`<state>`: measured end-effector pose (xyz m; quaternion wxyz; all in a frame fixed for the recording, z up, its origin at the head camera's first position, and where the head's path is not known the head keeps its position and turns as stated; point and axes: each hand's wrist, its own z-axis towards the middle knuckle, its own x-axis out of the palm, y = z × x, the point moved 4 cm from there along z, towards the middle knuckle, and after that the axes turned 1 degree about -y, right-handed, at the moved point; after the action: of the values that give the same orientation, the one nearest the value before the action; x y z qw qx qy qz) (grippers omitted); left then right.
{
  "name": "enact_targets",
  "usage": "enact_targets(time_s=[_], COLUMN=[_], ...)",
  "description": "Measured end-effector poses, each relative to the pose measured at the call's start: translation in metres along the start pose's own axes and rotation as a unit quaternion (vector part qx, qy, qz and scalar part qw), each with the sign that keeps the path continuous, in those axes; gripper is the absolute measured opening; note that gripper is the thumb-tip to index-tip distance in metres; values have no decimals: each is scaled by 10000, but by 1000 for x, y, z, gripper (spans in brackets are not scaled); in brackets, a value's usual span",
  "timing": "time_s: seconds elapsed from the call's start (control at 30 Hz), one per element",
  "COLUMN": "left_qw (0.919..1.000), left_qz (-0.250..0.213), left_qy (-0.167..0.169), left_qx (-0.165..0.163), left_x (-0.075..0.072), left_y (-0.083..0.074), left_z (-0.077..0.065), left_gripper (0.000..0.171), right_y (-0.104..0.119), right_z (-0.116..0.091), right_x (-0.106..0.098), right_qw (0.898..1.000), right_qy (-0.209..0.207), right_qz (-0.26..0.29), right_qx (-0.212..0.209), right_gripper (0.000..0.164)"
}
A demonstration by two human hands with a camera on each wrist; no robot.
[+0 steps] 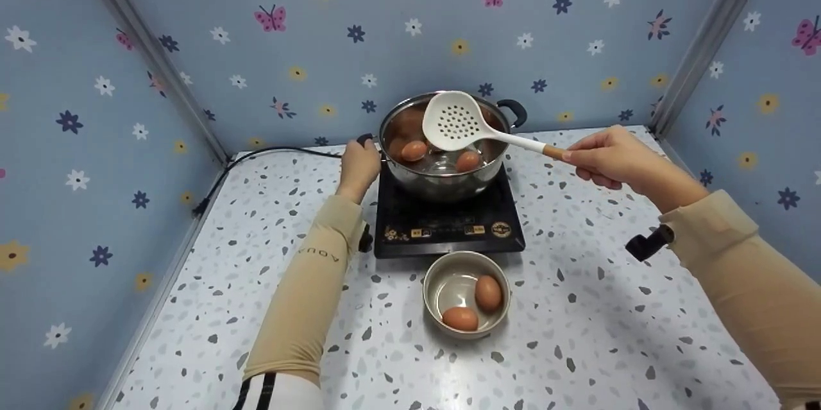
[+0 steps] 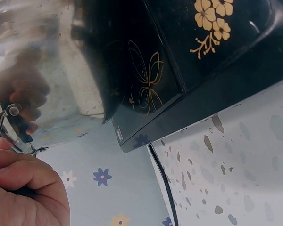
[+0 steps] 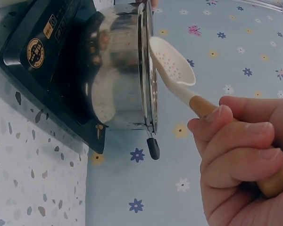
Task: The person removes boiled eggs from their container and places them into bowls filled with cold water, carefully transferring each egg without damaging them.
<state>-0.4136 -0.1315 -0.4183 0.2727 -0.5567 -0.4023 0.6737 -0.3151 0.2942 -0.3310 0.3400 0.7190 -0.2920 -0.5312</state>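
Note:
My right hand [image 1: 609, 156] grips the wooden handle of a white slotted skimmer [image 1: 454, 121], its perforated bowl over the steel pot [image 1: 442, 187]. Two brown eggs show inside the pot: one egg [image 1: 414, 151] at the left, another egg [image 1: 468, 161] nearer the middle, below the skimmer. On the pot's left side my left hand [image 1: 360, 165] holds the black side handle [image 1: 364, 139]; in the left wrist view its fingers [image 2: 26, 174] curl round that handle. The right wrist view shows the right fingers [image 3: 240, 165] wrapped about the skimmer's handle.
Under the pot sits a black induction cooker [image 1: 449, 237], its power cord [image 1: 282, 148] running left. In front stands a bowl [image 1: 428, 307] with two brown eggs [image 1: 488, 293]. The pot's other handle [image 1: 515, 111] points to the back right. Patterned walls [image 1: 410, 44] enclose the speckled table [image 1: 269, 217].

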Motion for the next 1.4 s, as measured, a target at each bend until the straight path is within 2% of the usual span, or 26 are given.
enact_targets(time_s=[0.5, 0.87, 1.07, 1.4], left_qw=[10000, 10000, 10000, 9998], left_qz=[14, -8, -27, -68], left_qy=[-28, -5, 36, 161], left_qx=[-43, 12, -31, 1], left_x=[0, -1, -1, -1], left_y=[0, -1, 1, 1], left_z=[1, -2, -2, -2], left_gripper=[52, 50, 52, 54], right_y=[12, 22, 27, 34], right_z=[21, 40, 50, 59], right_x=[16, 27, 34, 49], right_qw=[9987, 9965, 9918, 9878], right_qy=[-208, -472, -701, -934], right_qz=[-464, -676, -1041, -1197], right_qx=[80, -120, -222, -359], right_gripper=[36, 35, 33, 32])
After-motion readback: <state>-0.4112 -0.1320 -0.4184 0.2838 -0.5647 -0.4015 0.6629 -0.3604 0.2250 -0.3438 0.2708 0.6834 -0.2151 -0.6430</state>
